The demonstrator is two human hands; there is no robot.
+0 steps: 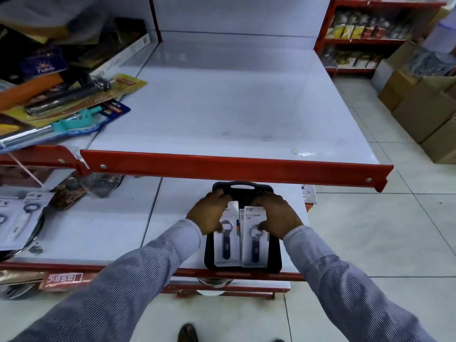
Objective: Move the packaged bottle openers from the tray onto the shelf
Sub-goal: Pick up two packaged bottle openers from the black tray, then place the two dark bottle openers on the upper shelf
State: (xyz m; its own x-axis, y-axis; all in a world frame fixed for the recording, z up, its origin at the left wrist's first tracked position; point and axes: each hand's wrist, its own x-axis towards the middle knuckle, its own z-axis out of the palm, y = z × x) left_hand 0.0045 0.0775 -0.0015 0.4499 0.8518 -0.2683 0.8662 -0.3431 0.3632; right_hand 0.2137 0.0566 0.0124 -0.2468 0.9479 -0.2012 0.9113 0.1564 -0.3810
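A black tray (274, 257) with a handle slot lies on the lower white shelf, under the red lip of the upper shelf (234, 169). Two packaged bottle openers rest on it side by side: the left pack (227, 250) and the right pack (255, 253), each a white card with a dark-handled opener. My left hand (209, 213) grips the upper part of the left pack. My right hand (278, 213) grips the upper part of the right pack. Both packs still touch the tray. The wide upper white shelf surface (234, 99) stretches out above.
Piled packaged kitchen tools (69, 95) crowd the upper shelf's left side. More packaged goods (19, 213) lie on the lower shelf at left. Cardboard boxes (424, 112) stand on the tiled floor at right, and a red rack with goods (365, 33) stands behind.
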